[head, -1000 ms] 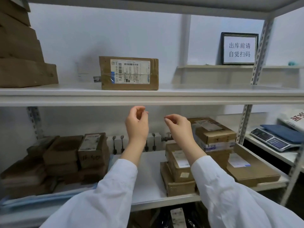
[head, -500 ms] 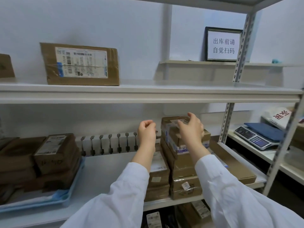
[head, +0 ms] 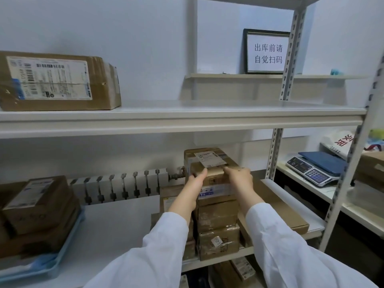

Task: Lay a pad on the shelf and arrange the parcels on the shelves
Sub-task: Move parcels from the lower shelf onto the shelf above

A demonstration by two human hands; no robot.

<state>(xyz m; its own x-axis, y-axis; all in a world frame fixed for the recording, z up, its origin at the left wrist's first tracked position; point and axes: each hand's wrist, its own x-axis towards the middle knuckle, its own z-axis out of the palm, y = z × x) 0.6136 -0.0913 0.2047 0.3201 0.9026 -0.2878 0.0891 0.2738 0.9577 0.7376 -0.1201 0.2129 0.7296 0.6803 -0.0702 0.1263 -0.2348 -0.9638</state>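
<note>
We see bright, even, soft light above the upper shelf (head: 187, 119); beneath it a dimmer shadow lies. To its right, the post (head: 349, 183) bows with wide-angle distortion.

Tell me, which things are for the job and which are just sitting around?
For the job: top box, gripped by left hand and right hand; box stack; blue pad; big box; shelf.
Just sitting around: scale; sign; radiator.

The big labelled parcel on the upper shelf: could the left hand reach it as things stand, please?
Probably not yet: the left hand grips the stack's top parcel. Nothing blocks the upper shelf's open front.
</note>
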